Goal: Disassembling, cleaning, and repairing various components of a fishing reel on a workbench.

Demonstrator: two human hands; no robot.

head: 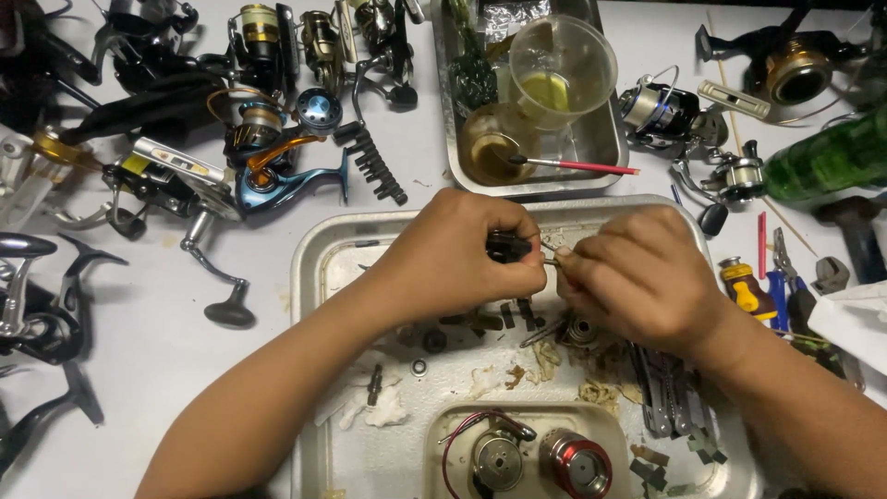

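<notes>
Two bare hands meet over the dented silver metal tray (319, 277) on the white bench (157, 342). Left hand (457, 254) is clenched around a small black reel part (507, 247), gripping it at the fingertips. Right hand (637, 277), just beside it, pinches a thin metal pin (549, 261) whose tip touches that black part. Below the right hand lies a red-rimmed spool (575, 462); beyond both hands, a clear plastic cup (562, 66) sits in a second steel tray (610, 139).
</notes>
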